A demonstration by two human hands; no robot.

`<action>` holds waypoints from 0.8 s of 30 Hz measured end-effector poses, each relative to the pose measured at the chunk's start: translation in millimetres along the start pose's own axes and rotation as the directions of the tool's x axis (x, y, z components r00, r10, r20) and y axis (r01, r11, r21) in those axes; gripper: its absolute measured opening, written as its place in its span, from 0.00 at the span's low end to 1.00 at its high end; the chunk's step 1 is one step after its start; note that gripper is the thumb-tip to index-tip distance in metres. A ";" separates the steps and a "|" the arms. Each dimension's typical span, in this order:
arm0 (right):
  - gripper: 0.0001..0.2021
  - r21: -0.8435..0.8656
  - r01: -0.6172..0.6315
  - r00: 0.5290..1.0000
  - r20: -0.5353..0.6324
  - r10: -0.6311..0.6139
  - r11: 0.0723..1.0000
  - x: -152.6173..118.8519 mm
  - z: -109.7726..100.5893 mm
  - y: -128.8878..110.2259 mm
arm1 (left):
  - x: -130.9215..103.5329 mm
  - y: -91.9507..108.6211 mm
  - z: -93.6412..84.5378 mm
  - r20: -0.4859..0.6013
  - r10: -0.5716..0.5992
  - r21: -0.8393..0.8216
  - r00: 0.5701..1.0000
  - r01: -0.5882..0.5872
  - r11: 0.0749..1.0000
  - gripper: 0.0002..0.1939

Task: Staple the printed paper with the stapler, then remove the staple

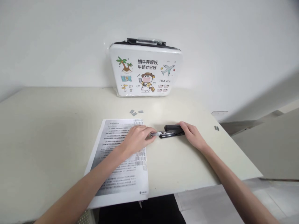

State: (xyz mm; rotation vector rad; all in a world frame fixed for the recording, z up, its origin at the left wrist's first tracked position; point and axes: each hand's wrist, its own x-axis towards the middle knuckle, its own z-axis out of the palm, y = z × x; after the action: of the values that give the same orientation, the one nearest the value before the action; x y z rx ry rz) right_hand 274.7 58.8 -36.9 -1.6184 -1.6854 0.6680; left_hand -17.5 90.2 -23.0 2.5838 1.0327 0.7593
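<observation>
Here we are with both hands on the job. Our right hand [190, 134] wraps the rear of the black stapler [171, 130], fingers curled over its top and pinning it flat to the table [46, 124]. Our left hand [137, 138] sits at the other end, fingertips pinched on the silver magazine rail [157, 134] that juts out of the stapler's front. So both hands are closed on parts of the same tool, close together but not touching each other.

The stapler lies on its base, just right of the printed sheets [119, 161], with the top corner of the paper under our left palm. We judge this to be the loading stage: the metal rail shows outside the black body, so the tool is not closed up. Whether any staples already sit in the channel, we cannot tell; it is too small to read.

Outward now. Loose staple strips [136, 112] lie on the table beyond the paper, apart from both hands, and another small strip [216, 128] rests near the table's right edge. The sheets themselves lie flat, hanging a little over the near edge, and no staple shows in them from here, so the binding looks not yet done.

At the back, a white illustrated case [144, 70] with a dark handle stands upright against the wall.
</observation>
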 end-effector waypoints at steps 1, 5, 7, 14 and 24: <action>0.34 0.001 0.001 1.000 0.000 -0.001 1.000 0.1 0.0 0.2 | -0.1 0.1 0.2 0.003 0.002 0.005 1.000 -0.002 1.000 0.06; 0.34 0.005 0.001 1.000 0.010 -0.002 1.000 0.5 -0.1 1.3 | -0.5 0.3 1.0 0.001 0.001 0.016 1.000 -0.001 1.000 0.06; 0.34 0.007 0.001 1.000 0.013 -0.001 1.000 0.6 -0.1 1.4 | -0.5 0.2 1.2 -0.005 -0.006 0.017 1.000 0.006 1.000 0.05; 0.34 0.005 0.004 1.000 0.014 -0.004 1.000 -0.5 -0.8 -2.9 | 0.1 2.4 0.0 -0.017 -0.015 0.026 1.000 0.016 1.000 0.04; 0.34 -0.001 0.011 1.000 0.007 -0.011 1.000 0.2 -0.6 -1.6 | -1.2 1.3 2.3 -0.108 -0.023 -0.106 0.994 0.012 0.994 0.03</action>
State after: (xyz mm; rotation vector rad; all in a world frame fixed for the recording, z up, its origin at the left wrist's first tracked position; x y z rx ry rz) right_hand 274.1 58.8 -35.4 -1.6078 -1.6986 0.6681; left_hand -16.2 88.4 -24.8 2.4649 1.0161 0.9345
